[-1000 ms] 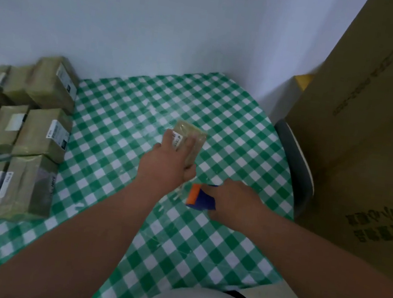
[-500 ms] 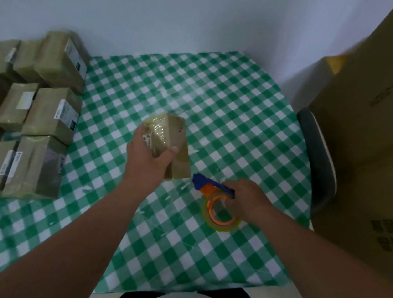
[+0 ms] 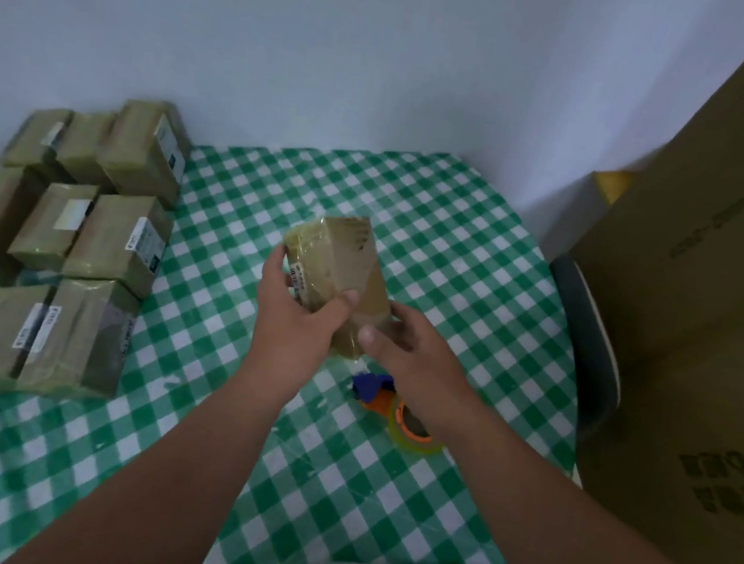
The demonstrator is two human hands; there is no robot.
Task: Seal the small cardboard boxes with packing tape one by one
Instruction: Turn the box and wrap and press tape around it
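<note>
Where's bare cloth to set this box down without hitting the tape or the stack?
Bare checked tablecloth lies beyond the held box, between the wall and the hands, and near the front edge between the forearms. It is crowded at the left, where the taped boxes are stacked, and just under the right hand, where the tape dispenser lies.

Right hand (image 3: 416,358) covers tape dispenser (image 3: 395,415) — partly.

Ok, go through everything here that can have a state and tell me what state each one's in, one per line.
Small box: lifted off the table, tilted, partly taped.
Left hand: gripping the box.
Right hand: holding the box's lower end.
Tape dispenser: lying on the tablecloth, unheld.
Stacked boxes: wrapped in tape, piled at left.
</note>
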